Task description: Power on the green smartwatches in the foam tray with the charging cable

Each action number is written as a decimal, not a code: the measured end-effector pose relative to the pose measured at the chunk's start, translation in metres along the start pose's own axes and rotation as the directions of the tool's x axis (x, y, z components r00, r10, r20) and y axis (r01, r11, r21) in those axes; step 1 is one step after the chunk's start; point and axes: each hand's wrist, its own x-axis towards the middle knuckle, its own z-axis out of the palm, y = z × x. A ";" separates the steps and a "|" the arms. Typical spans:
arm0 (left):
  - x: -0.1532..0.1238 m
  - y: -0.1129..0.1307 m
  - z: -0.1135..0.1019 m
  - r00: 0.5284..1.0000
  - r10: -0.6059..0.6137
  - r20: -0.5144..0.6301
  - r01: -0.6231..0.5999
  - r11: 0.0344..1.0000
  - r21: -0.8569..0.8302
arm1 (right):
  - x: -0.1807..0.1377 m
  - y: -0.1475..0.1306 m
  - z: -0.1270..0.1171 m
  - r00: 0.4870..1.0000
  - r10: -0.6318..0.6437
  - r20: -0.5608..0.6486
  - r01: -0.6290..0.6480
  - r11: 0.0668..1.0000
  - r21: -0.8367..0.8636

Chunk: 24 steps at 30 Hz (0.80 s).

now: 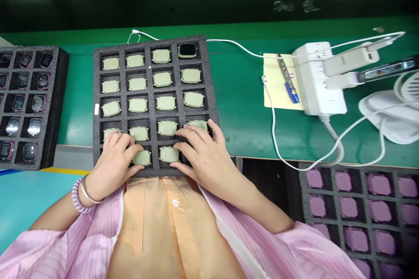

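Observation:
A black foam tray (pixel 151 59) with a grid of pockets lies in front of me on the green bench. Most pockets hold pale green watch bodies (pixel 165 103) lying back up; one at the top right (pixel 187 49) shows its dark screen. My left hand (pixel 114 161) rests on the tray's bottom left pockets, fingers curled over the green pieces there. My right hand (pixel 203 152) lies over the bottom right pockets, fingers spread and touching green pieces. Neither hand has lifted anything.
A second black tray (pixel 52 96) of dark-screened watches sits at the left. A tray of purple pieces (pixel 360 209) is at lower right. A white power strip (pixel 316 78), chargers, cables, a yellow paper with a pen (pixel 288 80) and a white fan lie at right.

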 end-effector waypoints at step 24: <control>0.001 -0.003 0.010 0.997 -0.021 -0.079 0.013 0.995 -0.104 | 0.004 0.000 0.016 0.999 0.001 -0.051 0.011 0.973 0.232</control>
